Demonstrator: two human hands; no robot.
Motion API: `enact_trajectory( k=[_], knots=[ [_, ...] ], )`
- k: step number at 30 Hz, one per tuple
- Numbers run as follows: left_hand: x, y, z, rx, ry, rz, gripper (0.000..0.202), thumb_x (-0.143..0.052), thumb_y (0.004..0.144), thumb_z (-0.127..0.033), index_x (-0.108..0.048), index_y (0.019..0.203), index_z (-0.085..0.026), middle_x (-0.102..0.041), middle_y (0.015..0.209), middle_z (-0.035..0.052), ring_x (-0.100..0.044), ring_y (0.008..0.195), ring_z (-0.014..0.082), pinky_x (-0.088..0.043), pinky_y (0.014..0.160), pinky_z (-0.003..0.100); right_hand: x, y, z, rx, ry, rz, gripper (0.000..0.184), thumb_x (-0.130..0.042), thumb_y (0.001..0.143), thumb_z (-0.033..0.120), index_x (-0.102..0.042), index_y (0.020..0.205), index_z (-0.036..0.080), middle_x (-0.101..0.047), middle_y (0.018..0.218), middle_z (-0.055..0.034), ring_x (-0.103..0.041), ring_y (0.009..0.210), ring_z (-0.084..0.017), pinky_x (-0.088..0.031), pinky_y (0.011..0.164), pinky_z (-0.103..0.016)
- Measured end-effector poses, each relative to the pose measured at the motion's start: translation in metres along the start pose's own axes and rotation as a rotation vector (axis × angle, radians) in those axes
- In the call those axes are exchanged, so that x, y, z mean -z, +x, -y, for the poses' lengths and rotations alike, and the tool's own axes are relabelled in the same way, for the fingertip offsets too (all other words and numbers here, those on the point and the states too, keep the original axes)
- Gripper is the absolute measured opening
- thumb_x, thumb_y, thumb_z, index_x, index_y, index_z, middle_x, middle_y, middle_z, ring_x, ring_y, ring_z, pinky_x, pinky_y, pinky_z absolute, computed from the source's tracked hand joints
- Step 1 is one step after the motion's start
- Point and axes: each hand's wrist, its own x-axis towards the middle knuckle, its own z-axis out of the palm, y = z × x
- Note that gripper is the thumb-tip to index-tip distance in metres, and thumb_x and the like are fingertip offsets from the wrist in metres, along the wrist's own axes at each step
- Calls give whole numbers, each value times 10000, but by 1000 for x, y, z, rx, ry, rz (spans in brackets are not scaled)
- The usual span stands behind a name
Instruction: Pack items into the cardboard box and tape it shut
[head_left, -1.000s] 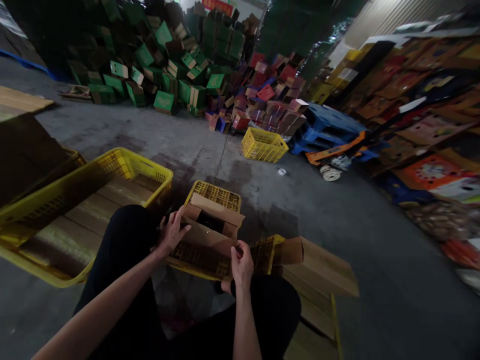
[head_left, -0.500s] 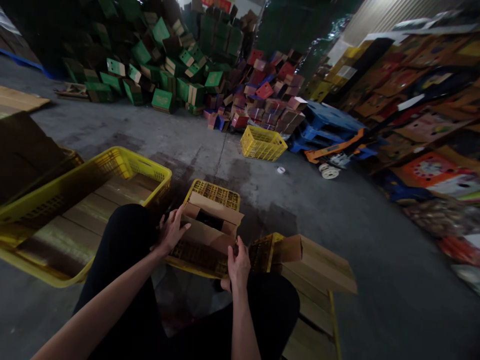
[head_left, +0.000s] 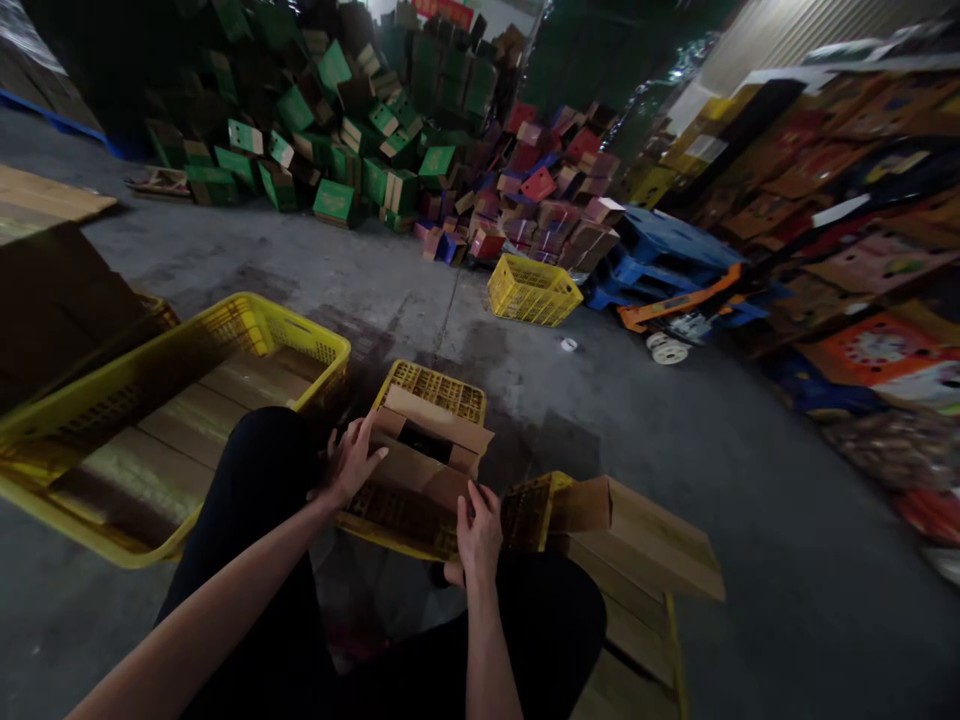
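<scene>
A small open cardboard box (head_left: 420,468) with raised flaps rests on an upturned yellow crate (head_left: 439,385) between my knees. Inside its opening is something dark that I cannot make out. My left hand (head_left: 351,465) grips the box's left end, thumb over the near flap and fingers along the far side. At the near right corner, my right hand (head_left: 478,525) has its fingertips on the flap edge, with the thumb a little lower. To my right, another open cardboard box (head_left: 652,530) lies tilted on top of closed flat boxes (head_left: 630,620) in a second yellow crate.
A large yellow basket (head_left: 300,330) of flat cardboard boxes stands at my left. Ahead, a yellow crate (head_left: 534,290) sits on the floor near blue pallets (head_left: 667,245) and an orange pallet jack (head_left: 679,305). Green boxes (head_left: 335,200) and red boxes (head_left: 538,183) lie heaped behind.
The view has turned slightly left, so the whole scene sits a little further right. Both hands stay at the ends of the box, with hardly any movement.
</scene>
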Motion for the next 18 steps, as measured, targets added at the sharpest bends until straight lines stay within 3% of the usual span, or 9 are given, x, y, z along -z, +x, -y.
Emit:
enact_trajectory(
  k=[5,12,18],
  knots=[
    [-1,1,0,-9,-11,-10,730,-618,920,-363,-313,1576,-266,-520,1468,125,-472,1371,312,-196,1215,549,-7,1,-10,56,-14,-13,601,-371,1009,579,-703,1266,149,-582,1267,-191,-596,1187,-287,-498,1052,-435],
    [0,1,0,-16,14,-21,749,-661,880,-363,-360,1558,-262,-511,1462,116,-464,1320,352,-349,1125,511,-12,1,-18,84,-42,1,565,-400,1011,538,-693,1287,142,-577,1286,-201,-571,1222,-304,-478,1080,-468],
    [-1,-1,2,-235,-53,-105,596,-624,882,-235,-483,1461,-236,-488,1446,117,-426,1328,330,-385,1121,486,-15,1,-20,113,-98,7,576,-359,1027,529,-680,1307,140,-569,1309,-206,-566,1232,-313,-483,1068,-474]
  ],
)
